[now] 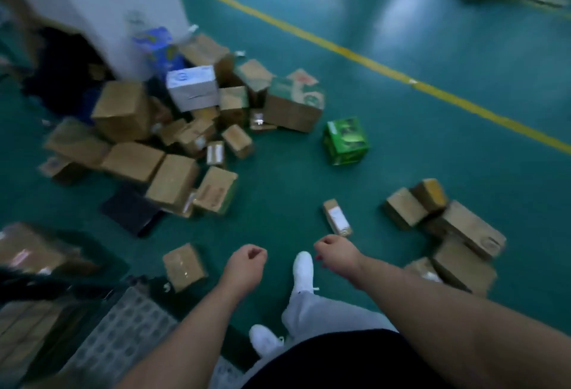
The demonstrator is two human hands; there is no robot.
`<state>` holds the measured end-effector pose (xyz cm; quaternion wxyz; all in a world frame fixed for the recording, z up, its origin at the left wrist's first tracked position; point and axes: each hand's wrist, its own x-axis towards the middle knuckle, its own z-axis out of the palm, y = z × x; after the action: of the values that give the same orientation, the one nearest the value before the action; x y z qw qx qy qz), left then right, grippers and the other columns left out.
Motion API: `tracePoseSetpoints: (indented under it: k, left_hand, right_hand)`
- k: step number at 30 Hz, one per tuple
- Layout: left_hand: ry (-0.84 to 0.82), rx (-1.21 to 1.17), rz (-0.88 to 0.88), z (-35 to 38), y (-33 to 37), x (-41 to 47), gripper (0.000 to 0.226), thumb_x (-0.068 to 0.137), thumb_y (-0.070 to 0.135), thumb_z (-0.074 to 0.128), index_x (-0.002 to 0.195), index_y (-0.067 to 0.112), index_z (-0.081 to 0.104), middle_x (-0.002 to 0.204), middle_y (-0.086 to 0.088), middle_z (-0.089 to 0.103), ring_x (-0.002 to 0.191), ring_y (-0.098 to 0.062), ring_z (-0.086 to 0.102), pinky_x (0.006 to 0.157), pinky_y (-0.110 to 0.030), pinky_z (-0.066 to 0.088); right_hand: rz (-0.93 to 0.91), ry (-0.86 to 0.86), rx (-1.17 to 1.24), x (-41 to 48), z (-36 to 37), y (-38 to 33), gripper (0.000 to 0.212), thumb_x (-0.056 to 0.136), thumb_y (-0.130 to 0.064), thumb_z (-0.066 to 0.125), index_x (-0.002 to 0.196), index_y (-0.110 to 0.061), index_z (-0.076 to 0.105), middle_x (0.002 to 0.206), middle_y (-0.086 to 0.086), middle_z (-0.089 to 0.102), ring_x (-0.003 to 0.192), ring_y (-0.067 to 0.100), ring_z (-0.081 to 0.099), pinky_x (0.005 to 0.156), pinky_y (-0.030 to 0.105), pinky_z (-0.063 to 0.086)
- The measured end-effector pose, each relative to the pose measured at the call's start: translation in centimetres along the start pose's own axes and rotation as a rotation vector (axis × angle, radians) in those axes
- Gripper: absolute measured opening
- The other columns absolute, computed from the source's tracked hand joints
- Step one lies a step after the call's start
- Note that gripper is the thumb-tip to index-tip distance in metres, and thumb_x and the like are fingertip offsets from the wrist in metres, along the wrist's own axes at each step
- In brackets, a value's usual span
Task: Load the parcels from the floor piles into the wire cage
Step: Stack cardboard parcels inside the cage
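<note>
Between loads: left hand (247,260) and right hand (335,251) loosely clenched, empty. Next: stoop for nearest small box (337,217).

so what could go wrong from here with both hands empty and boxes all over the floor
1. Tripping: the small labelled box lies loose just ahead of the forward shoe, right in the walking path.
2. Collapse: the big pile by the pillar is jumbled, with boxes leaning on each other, so pulling one out could tip its neighbours.
3. Poor grip: both the left hand and right hand are curled closed and holding nothing, so a hurried one-handed grab may drop a parcel.
</note>
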<state>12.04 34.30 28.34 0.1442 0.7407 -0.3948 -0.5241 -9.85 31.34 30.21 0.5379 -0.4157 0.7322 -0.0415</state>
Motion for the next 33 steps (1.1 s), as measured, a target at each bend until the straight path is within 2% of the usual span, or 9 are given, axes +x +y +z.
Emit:
tracePoseSetpoints:
  k: [6, 9, 11, 15, 20, 24, 27, 31, 33]
  left_hand:
    - [-0.293, 0.204, 0.158, 9.0, 6.4, -1.7, 0.014, 0.098, 0.031, 0.059, 0.101, 0.022, 0.069, 0.099, 0.005, 0.072, 0.091, -0.015, 0.066, 0.076, -0.028, 0.050]
    - [-0.363, 0.296, 0.193, 12.2, 8.4, -2.4, 0.014, 0.098, 0.032, 0.059, 0.099, 0.023, 0.069, 0.096, 0.007, 0.071, 0.090, -0.013, 0.065, 0.075, -0.027, 0.049]
    - [-0.383, 0.362, 0.200, 14.2, 9.7, -2.7, 0.013, 0.098, 0.031, 0.059, 0.097, 0.023, 0.069, 0.094, 0.007, 0.071, 0.086, -0.011, 0.064, 0.072, -0.026, 0.049]
    - [-0.393, 0.479, 0.188, 20.1, 13.7, -1.4, 0.013, 0.098, 0.031, 0.059, 0.095, 0.023, 0.069, 0.095, 0.005, 0.072, 0.086, -0.013, 0.064, 0.078, -0.029, 0.052]
    - [-0.407, 0.585, 0.215, 29.8, 20.5, -1.0, 0.013, 0.099, 0.030, 0.059, 0.098, 0.022, 0.069, 0.096, 0.002, 0.072, 0.085, -0.014, 0.064, 0.073, -0.028, 0.051]
    - [-0.475, 0.667, 0.236, 37.5, 26.1, -0.5, 0.013, 0.098, 0.034, 0.060, 0.100, 0.026, 0.070, 0.100, 0.003, 0.072, 0.092, -0.018, 0.067, 0.085, -0.034, 0.054]
    - [-0.502, 0.689, 0.251, 42.2, 29.7, -0.8, 0.017, 0.098, 0.037, 0.060, 0.103, 0.025, 0.071, 0.101, 0.005, 0.071, 0.096, -0.017, 0.066, 0.082, -0.031, 0.052]
    - [-0.555, 0.735, 0.244, 47.0, 32.6, -1.0, 0.019, 0.095, 0.041, 0.061, 0.102, 0.027, 0.071, 0.104, 0.005, 0.073, 0.100, -0.017, 0.068, 0.091, -0.034, 0.055]
    - [-0.573, 0.772, 0.229, 49.0, 33.5, -0.7, 0.018, 0.096, 0.039, 0.061, 0.102, 0.025, 0.071, 0.105, 0.003, 0.073, 0.101, -0.019, 0.068, 0.094, -0.037, 0.054]
  right_hand:
    - [0.148, 0.185, 0.216, -2.1, -6.6, 9.4, 0.026, 0.094, -0.023, 0.050, 0.100, -0.005, 0.067, 0.099, 0.010, 0.073, 0.077, 0.020, 0.059, 0.067, 0.029, 0.046]
    - [0.177, 0.220, 0.320, -2.8, -8.9, 12.6, 0.028, 0.094, -0.025, 0.050, 0.104, -0.006, 0.066, 0.103, 0.013, 0.072, 0.079, 0.021, 0.062, 0.074, 0.033, 0.053]
    - [0.192, 0.206, 0.378, -3.1, -10.5, 14.5, 0.027, 0.095, -0.028, 0.050, 0.106, -0.009, 0.066, 0.106, 0.013, 0.071, 0.089, 0.025, 0.068, 0.082, 0.037, 0.057]
    - [0.192, 0.179, 0.416, -2.3, -15.8, 18.8, 0.028, 0.095, -0.026, 0.051, 0.108, -0.007, 0.066, 0.110, 0.013, 0.072, 0.080, 0.018, 0.060, 0.073, 0.032, 0.052]
    - [0.201, 0.164, 0.406, -0.3, -25.4, 25.0, 0.024, 0.093, -0.029, 0.049, 0.102, -0.017, 0.068, 0.105, 0.005, 0.072, 0.084, 0.017, 0.062, 0.077, 0.030, 0.053]
    - [0.233, 0.229, 0.438, 1.6, -33.6, 30.8, 0.017, 0.091, -0.034, 0.048, 0.094, -0.024, 0.062, 0.101, -0.001, 0.067, 0.090, 0.018, 0.061, 0.074, 0.027, 0.049]
    - [0.287, 0.297, 0.497, 2.0, -38.9, 34.4, 0.017, 0.096, -0.031, 0.048, 0.100, -0.020, 0.061, 0.102, 0.002, 0.063, 0.091, 0.020, 0.057, 0.080, 0.029, 0.046]
    - [0.347, 0.331, 0.638, 2.1, -42.8, 37.9, 0.020, 0.103, -0.021, 0.042, 0.111, -0.011, 0.057, 0.106, 0.008, 0.060, 0.090, 0.022, 0.051, 0.071, 0.029, 0.041]
    - [0.364, 0.317, 0.675, 2.1, -43.7, 39.3, 0.024, 0.104, -0.020, 0.040, 0.119, -0.011, 0.057, 0.115, 0.008, 0.061, 0.097, 0.023, 0.052, 0.081, 0.028, 0.040]
